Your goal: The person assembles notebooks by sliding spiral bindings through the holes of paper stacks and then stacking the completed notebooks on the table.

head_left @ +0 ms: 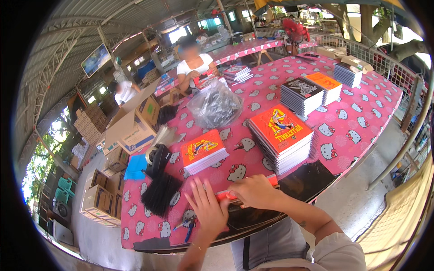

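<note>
Your left hand (pixel 209 211) is down low in the middle, with its back up. Its fingers are long and spread out, and they point up and a bit left. The thumb leans to the right, toward your other hand. The left grip is open, and the palm side is hidden, so you can't see how hard it presses. Your left arm comes up from the bottom, with the wrist almost straight.

Your right hand (pixel 257 192) is just beside it. This arm comes in from the lower right and reaches across to the left. The knuckles are up and the fingers are bent. The right grip is closed on a red book (pixel 272 179), though the fingertips are partly hidden.

The red book is at the near side of the desk (pixel 266 77), right in front of your tummy. Both hands cover much of it, and one end peeks out past your right hand. A black board (pixel 312 180) lies by it along the edge.

Past your hands sit a small pile of orange books (pixel 203 149) and a taller pile of orange books (pixel 282 131). A black brush (pixel 161 194) lies left of your left hand.
</note>
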### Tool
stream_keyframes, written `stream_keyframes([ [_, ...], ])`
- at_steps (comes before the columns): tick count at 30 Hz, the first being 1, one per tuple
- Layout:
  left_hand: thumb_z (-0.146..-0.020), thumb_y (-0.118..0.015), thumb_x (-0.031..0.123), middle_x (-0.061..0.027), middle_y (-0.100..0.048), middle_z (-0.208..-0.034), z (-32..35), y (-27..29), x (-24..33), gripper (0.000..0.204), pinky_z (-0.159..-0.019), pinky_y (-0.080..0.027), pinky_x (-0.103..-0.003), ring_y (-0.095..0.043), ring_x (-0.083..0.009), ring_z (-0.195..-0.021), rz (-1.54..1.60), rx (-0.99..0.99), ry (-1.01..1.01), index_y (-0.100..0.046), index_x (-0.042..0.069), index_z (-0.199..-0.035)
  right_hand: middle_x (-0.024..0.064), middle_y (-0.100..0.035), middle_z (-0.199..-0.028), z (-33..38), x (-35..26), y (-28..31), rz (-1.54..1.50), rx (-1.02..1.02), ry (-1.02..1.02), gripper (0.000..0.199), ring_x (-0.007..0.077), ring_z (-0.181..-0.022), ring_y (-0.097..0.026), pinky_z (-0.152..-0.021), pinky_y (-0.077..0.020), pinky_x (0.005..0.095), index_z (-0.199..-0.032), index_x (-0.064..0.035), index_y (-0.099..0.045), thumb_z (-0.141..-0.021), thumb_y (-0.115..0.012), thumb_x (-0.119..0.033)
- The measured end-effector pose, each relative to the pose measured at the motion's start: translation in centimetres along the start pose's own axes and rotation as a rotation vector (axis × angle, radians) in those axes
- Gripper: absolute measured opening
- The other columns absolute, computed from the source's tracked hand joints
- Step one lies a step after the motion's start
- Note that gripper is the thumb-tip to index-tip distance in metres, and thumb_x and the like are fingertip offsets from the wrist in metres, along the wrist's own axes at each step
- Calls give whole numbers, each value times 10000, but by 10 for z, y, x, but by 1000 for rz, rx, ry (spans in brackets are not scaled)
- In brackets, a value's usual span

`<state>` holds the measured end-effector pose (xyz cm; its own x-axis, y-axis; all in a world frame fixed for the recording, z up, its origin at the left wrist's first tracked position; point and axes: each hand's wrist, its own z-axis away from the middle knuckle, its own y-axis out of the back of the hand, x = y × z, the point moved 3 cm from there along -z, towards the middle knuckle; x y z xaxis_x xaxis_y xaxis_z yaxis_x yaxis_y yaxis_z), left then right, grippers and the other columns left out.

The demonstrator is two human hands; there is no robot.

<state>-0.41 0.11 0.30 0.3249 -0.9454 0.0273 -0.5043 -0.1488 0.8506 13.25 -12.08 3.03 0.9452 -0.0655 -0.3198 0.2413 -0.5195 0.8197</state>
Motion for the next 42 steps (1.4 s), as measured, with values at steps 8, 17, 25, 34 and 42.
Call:
stream_keyframes([
  [8, -1052, -398, 507, -365, -297, -1590, 19, -6, 10, 792, -1210, -102, -662, -215, -503, -1523, 71, -24, -44, -327, -128, -1519, 58, -718, -870, 4, -3, -6, 16, -47, -32, 172, 301, -786, -726, -613, -551, 446, -1021, -128, -688, -915, -645, -256],
  [17, -991, -469, 590, -415, -282, -1567, -21, -7, 24, 916, -1192, -151, -686, -228, -549, -1501, -70, -79, -114, -325, -162, -1494, 99, -743, -945, 34, 29, 10, 131, -57, 1, 293, 329, -834, -739, -772, -565, 462, -1150, -127, -681, -881, -627, -228],
  [25, -946, -594, 463, -396, -247, -1591, -27, -19, 28, 895, -1221, -84, -671, -166, -551, -1520, -78, -126, -158, -287, -161, -1510, 114, -743, -869, 28, 31, 24, 21, -148, -93, 225, 351, -837, -728, -751, -539, 492, -1091, -161, -699, -892, -606, -207],
  [34, -928, -564, 603, -304, -397, -1557, -13, 3, 51, 896, -1190, -188, -670, -297, -427, -1515, -79, -151, -200, -422, -81, -1490, 151, -709, -745, 23, 31, 21, -25, -24, -27, 385, 365, -691, -700, -719, -528, 507, -1290, -143, -636, -920, -631, -248],
  [42, -938, -548, 605, -309, -402, -1557, 1, -10, 55, 916, -1190, -191, -660, -299, -442, -1512, 43, -160, -196, -388, -97, -1503, 124, -708, -1174, 39, 18, 48, 14, 14, 23, 783, 304, -1025, -708, -866, -531, 442, -1503, -106, -415, -833, -805, -217],
])
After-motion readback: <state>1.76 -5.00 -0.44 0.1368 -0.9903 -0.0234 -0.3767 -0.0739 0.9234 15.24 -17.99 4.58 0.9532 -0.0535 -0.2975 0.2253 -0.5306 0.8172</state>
